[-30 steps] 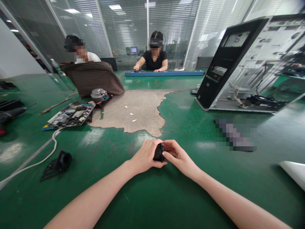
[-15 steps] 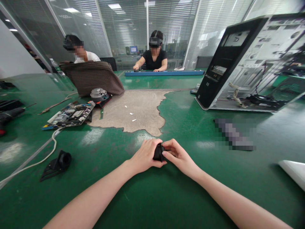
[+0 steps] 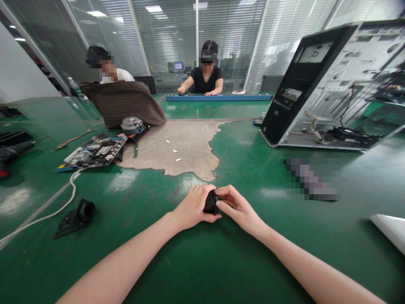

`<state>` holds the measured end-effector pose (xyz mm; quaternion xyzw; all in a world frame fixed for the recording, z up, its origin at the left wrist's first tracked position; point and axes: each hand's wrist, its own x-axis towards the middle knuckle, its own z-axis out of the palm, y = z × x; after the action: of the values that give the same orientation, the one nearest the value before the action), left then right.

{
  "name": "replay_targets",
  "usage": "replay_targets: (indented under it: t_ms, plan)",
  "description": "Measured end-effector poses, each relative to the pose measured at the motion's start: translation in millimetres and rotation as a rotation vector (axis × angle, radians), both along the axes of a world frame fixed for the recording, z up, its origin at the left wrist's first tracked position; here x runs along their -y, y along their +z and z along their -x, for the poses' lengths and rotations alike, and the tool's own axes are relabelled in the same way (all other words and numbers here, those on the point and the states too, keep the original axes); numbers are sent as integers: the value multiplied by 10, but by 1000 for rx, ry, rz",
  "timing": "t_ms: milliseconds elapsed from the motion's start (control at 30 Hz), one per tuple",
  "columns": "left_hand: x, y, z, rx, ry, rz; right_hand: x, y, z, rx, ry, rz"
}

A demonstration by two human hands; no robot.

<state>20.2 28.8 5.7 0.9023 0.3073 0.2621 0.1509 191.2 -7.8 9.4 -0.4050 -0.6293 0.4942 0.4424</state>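
My left hand (image 3: 193, 207) and my right hand (image 3: 236, 207) meet over the green table (image 3: 202, 257), both closed around a small black part (image 3: 211, 202). The left fingers wrap its left side; the right thumb and fingers pinch its right side. Most of the part is hidden between the hands, so I cannot make out its shape. It sits at or just above the table top.
An open computer case (image 3: 319, 84) stands at the right. A circuit board (image 3: 95, 153), a fan unit (image 3: 132, 125), a white cable (image 3: 47, 211) and a black plastic piece (image 3: 77, 216) lie at the left. A tan worn patch (image 3: 180, 145) lies ahead. Two people sit at the far side.
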Motion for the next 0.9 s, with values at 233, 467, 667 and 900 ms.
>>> replay_targets:
  t_ms: [233,467,667,900]
  plan:
    - [-1,-10,-3,-6,2,-4,0,29,10,49,23,7]
    - [-10,-24,4,3,-6,-9,-5,-8,-4,13,21,-45]
    - [-4,-2,6,-8,0,2,2,16,17,56,1,16]
    - [-8,-12,5,-7,2,-2,5,16,-7,11,19,-54]
